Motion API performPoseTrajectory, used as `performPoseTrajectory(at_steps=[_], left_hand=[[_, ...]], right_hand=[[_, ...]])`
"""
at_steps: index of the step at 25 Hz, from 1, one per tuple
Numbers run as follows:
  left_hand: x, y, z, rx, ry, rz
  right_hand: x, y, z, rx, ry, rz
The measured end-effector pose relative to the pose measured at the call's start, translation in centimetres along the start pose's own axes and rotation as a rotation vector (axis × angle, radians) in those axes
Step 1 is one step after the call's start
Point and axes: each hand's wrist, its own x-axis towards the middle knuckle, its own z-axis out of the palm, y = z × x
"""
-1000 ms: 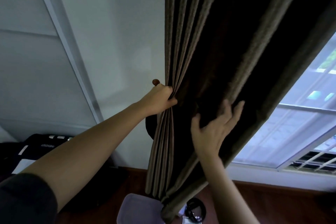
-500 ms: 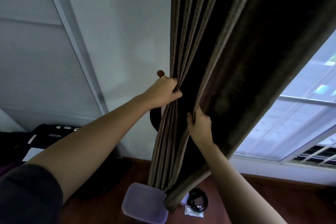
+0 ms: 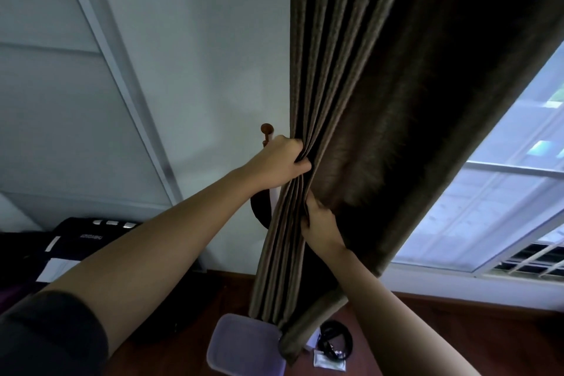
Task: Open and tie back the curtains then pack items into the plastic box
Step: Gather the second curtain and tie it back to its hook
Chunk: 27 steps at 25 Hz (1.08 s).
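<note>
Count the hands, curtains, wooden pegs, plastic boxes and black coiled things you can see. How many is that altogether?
Bare hands: 2, the left hand and the right hand, both gripping the curtain
Pleated brown fabric curtain: 1
Round-knobbed brown wooden wall peg: 1
Pale purple plastic box: 1
Black coiled item on the floor: 1
Total: 6

Dark short sleeve at the left arm — right arm bare
</note>
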Motion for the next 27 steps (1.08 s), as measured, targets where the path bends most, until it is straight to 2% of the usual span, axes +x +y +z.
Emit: performPoseTrajectory(at_steps=[6,10,15,19,20,21,22,24,25,26,27], left_hand=[[0.1,-0.4,0.0,-0.011,-0.006,0.015],[0.2,-0.3,-0.3,-0.018,-0.025,0.01],[0.2,1.2,0.0,0.025,0.004,-0.01],[0.6,1.2,0.1,0.108,0.07,-0.008],[0.6,0.9,-0.1,0.111,0.077,-0.026],[0.6,0.6,-0.2,0.113,0.077,-0.046],[0.5,0.3,-0.3,0.109,0.077,-0.057],[0.2,-0.2,-0.3,0.109,0.087,-0.054],[0.0,-0.4,-0.2,0.114,0.094,-0.055],[-0.1,-0.3,-0.1,0.115,0.101,-0.056],[-0.1,-0.2,0.0,0.108,0.106,-0.058]], right_hand=[[0.3,0.3,0.4,0.029,-0.063,0.012],[0.7,0.9,0.7,-0.037,-0.042,-0.008],[0.1,-0.4,1.1,-0.095,-0.07,0.016],[-0.3,-0.5,0.9,-0.077,-0.125,-0.035],[-0.4,-0.5,0.3,-0.115,-0.065,-0.038],[-0.8,-0.6,-0.7,-0.157,0.109,-0.013],[-1.4,-0.9,-2.3,-0.166,0.375,0.056],[-2.2,-1.3,-6.9,-0.034,0.923,0.211],[-2.4,-1.3,-9.4,0.083,1.102,0.241],[-2.3,-0.7,-11.3,0.222,1.174,0.252],[-1.8,-0.1,-12.9,0.358,1.141,0.275]])
